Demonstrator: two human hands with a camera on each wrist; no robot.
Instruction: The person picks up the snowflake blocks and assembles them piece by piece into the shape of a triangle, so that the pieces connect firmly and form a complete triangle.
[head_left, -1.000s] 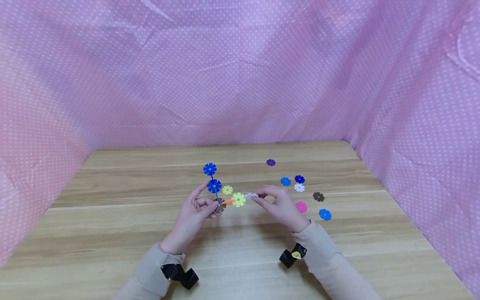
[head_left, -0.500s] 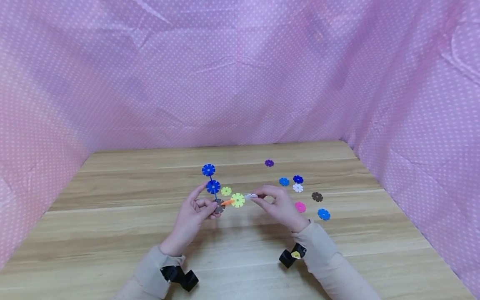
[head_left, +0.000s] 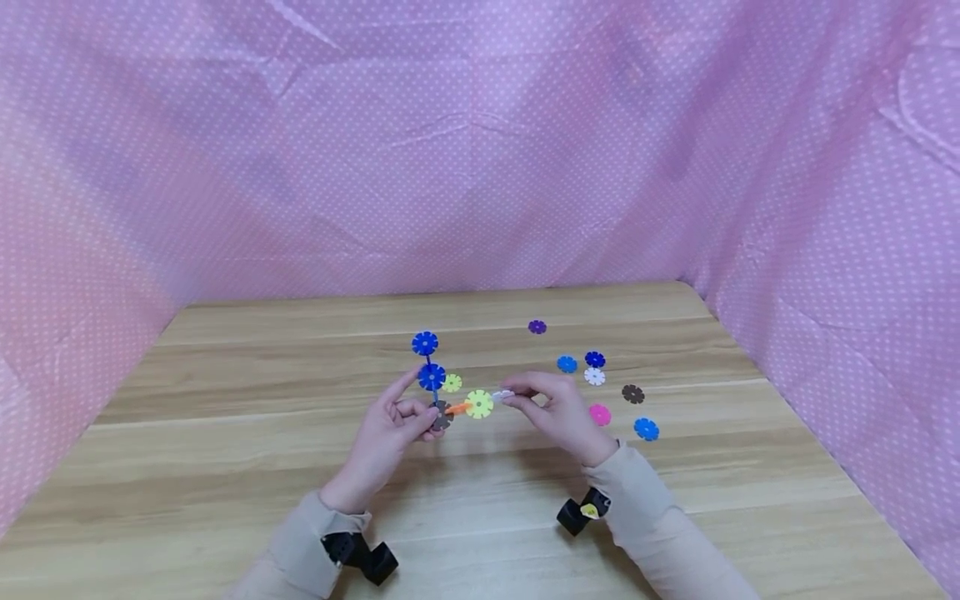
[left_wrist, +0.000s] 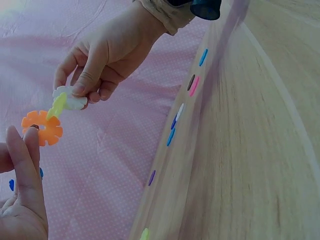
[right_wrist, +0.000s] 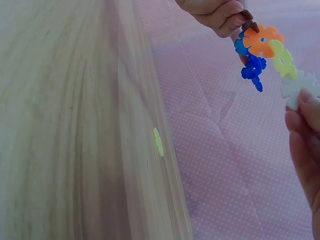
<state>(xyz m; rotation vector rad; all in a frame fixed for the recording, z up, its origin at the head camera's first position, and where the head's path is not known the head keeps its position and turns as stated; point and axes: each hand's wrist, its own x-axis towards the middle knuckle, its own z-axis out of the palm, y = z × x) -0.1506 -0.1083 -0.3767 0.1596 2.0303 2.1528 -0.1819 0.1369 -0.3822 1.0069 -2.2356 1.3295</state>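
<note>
A chain of notched plastic discs is held up between my hands. At its near corner, my left hand (head_left: pixel 382 446) pinches the brown disc (head_left: pixel 444 416). From there, blue discs (head_left: pixel 431 377) reach away from me, and an orange disc (left_wrist: pixel 42 128) leads right to a yellow disc (head_left: pixel 479 404). At the right end, my right hand (head_left: pixel 558 417) pinches a white disc (right_wrist: pixel 298 89) between thumb and fingers. The white and yellow discs meet edge to edge, slotted at an angle, in the right wrist view. My left fingers partly hide the brown disc.
Loose discs lie flat on the wooden table (head_left: pixel 262 375). A yellow-green one (head_left: pixel 452 382) is behind the chain, a purple one (head_left: pixel 537 327) farther back. Right of my right hand are several more, among them a pink (head_left: pixel 600 415) and a brown one (head_left: pixel 633 394). Pink dotted cloth (head_left: pixel 480 167) surrounds the table.
The blue end of the chain has swung slightly to the right and toward me. Both hands keep their grips on the brown and white discs.
</note>
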